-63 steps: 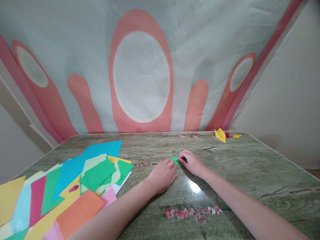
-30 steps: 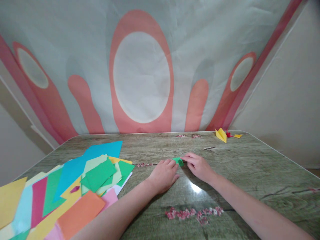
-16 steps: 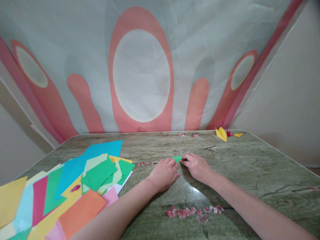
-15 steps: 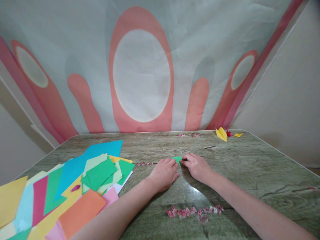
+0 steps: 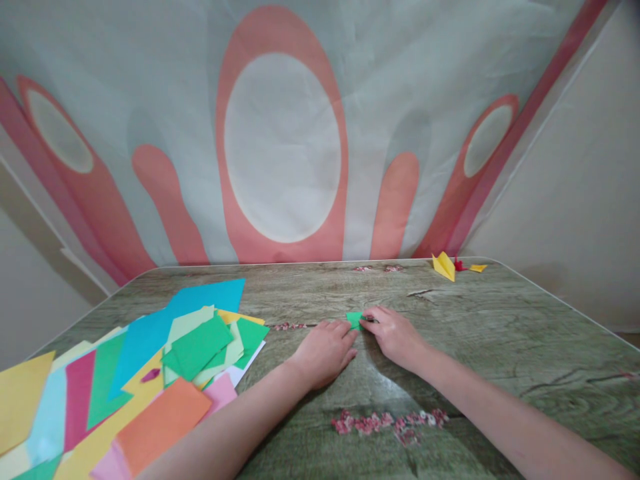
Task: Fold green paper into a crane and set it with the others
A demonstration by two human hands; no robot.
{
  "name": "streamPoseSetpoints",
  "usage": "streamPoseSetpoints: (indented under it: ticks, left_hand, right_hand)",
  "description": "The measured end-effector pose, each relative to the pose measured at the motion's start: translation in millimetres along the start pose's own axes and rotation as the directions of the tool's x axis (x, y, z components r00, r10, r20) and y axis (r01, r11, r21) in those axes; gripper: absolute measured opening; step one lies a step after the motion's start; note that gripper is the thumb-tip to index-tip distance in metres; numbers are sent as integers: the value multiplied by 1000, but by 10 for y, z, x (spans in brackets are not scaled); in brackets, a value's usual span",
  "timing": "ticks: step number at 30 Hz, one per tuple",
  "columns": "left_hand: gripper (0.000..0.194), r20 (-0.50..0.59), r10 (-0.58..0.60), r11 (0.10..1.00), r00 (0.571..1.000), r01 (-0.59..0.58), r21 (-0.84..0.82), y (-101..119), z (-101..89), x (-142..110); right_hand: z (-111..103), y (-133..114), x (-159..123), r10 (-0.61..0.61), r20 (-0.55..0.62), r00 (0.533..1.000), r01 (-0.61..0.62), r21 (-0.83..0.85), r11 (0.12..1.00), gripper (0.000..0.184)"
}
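A small folded piece of green paper [image 5: 354, 320] lies on the wood-patterned table between my two hands. My left hand [image 5: 327, 350] rests flat at its left, fingers stretched out, with the fingertips at the paper's lower left edge. On the other side, my right hand [image 5: 393, 333] pinches the paper's right edge between thumb and fingers. Part of the paper is hidden behind the right fingertips, so its full shape cannot be made out.
Many coloured sheets, among them an orange sheet [image 5: 165, 423] and a blue sheet [image 5: 207, 297], lie overlapping at the left. A folded yellow paper plane [image 5: 444, 267], a small red folded piece [image 5: 459, 265] and a flat yellow piece [image 5: 479, 268] lie at the far right edge.
My left hand has drawn back slightly down and left, uncovering more of the green paper. The right hand keeps its pinch in nearly the same place.
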State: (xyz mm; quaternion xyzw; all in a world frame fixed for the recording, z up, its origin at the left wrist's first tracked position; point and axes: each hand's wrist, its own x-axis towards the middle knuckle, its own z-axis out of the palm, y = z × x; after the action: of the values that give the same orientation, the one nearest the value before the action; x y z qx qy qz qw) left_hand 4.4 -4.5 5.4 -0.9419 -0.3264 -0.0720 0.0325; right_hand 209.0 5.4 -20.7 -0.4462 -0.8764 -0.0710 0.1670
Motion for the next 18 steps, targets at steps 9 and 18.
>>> streamPoseSetpoints:
  ticks: [9,18]
  left_hand:
    - [22,-111,-222,938,969,181,-297,-111,131,96]
    - [7,-186,-389,861,902,284,-422,-112,231,262]
  right_hand:
    - [26,-21,-5,9,18,1000,-9,-46,999,22]
    - [10,-88,15,46,20,999,-45,-33,998,21]
